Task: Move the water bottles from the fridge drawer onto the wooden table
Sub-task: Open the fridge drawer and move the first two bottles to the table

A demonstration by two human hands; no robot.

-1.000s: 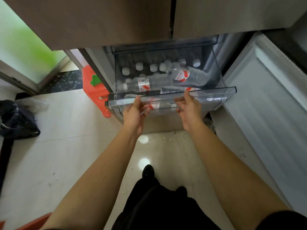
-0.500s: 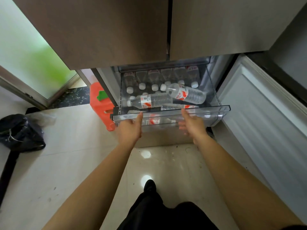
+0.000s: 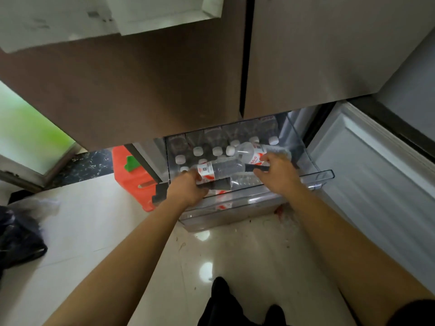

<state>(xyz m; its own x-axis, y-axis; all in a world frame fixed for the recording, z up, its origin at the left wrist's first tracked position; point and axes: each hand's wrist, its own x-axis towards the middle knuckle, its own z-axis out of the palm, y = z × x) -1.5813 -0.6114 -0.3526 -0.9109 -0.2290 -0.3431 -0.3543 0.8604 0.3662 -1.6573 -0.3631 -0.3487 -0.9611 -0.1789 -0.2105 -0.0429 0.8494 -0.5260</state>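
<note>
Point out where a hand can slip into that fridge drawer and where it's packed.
Likeliest gap: the right end of the fridge drawer, between the right hand and its clear side wall. Crowded: upright water bottles fill the back and left, with lying bottles stacked over the middle, one gripped by the left hand.

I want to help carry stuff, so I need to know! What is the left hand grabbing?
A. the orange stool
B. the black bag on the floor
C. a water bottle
C: the left hand grips a water bottle near its red and white label. The bottle lies on its side on top of the others in the clear fridge drawer.
</note>
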